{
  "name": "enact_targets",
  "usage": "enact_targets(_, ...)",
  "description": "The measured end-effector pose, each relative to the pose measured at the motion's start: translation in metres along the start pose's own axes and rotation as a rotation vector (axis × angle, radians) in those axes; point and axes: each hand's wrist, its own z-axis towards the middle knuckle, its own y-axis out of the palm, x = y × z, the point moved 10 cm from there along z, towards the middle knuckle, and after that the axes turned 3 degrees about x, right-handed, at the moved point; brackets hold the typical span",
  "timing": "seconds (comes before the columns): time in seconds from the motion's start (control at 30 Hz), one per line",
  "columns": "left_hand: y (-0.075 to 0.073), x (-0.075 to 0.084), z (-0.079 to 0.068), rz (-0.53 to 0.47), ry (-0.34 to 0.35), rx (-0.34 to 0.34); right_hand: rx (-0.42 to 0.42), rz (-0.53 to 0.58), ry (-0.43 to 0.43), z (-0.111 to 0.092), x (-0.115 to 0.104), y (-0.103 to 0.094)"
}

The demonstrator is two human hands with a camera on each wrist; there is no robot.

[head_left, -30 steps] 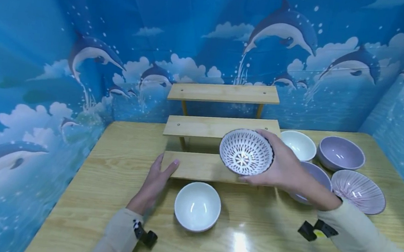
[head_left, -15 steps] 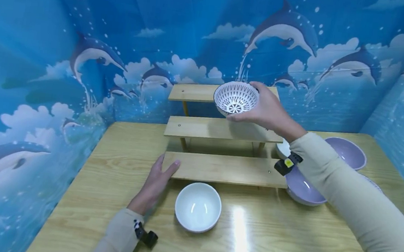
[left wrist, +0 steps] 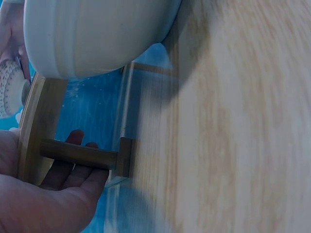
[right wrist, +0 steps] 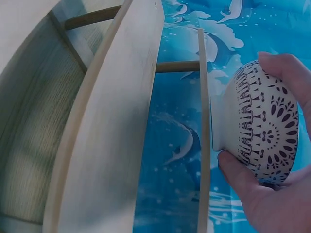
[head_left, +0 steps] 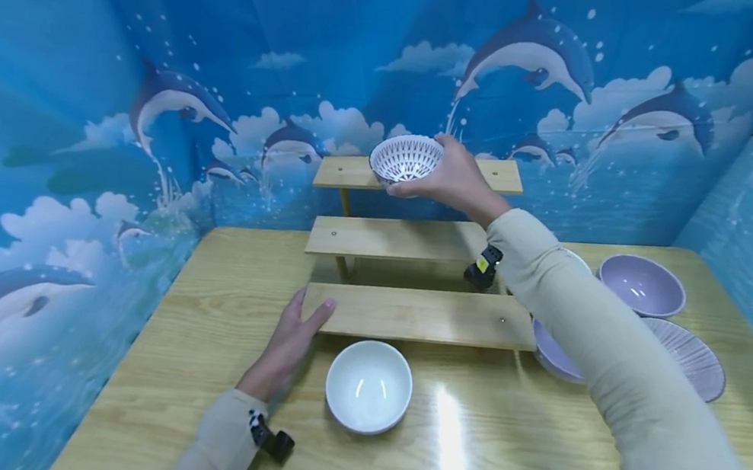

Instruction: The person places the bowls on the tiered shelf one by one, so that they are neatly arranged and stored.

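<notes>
A white bowl with a dark printed pattern [head_left: 401, 159] is at the top board [head_left: 338, 173] of a three-step wooden rack [head_left: 416, 316]. My right hand [head_left: 457, 177] grips its right side, thumb low and fingers at the rim. In the right wrist view, the foot of the patterned bowl [right wrist: 257, 124] is right at the top board [right wrist: 204, 131]. My left hand [head_left: 287, 339] holds the left end of the lowest board, thumb on top. Below that board, in the left wrist view, my left fingers [left wrist: 90, 179] pass behind a wooden leg [left wrist: 80, 153].
A plain white bowl [head_left: 369, 387] stands on the table [head_left: 197, 369] before the rack. At the right are a purple bowl [head_left: 642, 284], a second purple bowl [head_left: 553, 353] and a ribbed bowl [head_left: 690, 358], partly behind my right sleeve [head_left: 599, 343]. A dolphin-print backdrop [head_left: 395, 53] encloses the table.
My right hand has carried the patterned bowl up and away, from over the lowest board to the top one, then left along it. My left hand stays on the rack.
</notes>
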Motion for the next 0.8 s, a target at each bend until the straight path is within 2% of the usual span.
enact_targets(0.37,0.000,0.002,0.000,0.003,0.004,-0.001,0.015,0.052,-0.025,0.022,-0.011,0.023)
enact_targets(0.7,-0.001,-0.001,0.000,0.006,-0.024,0.017,-0.003,0.086,-0.014,0.031,-0.015,0.032)
enact_targets(0.8,-0.001,0.000,0.000,0.003,-0.014,0.019,-0.012,0.096,-0.011,0.032,-0.014,0.034)
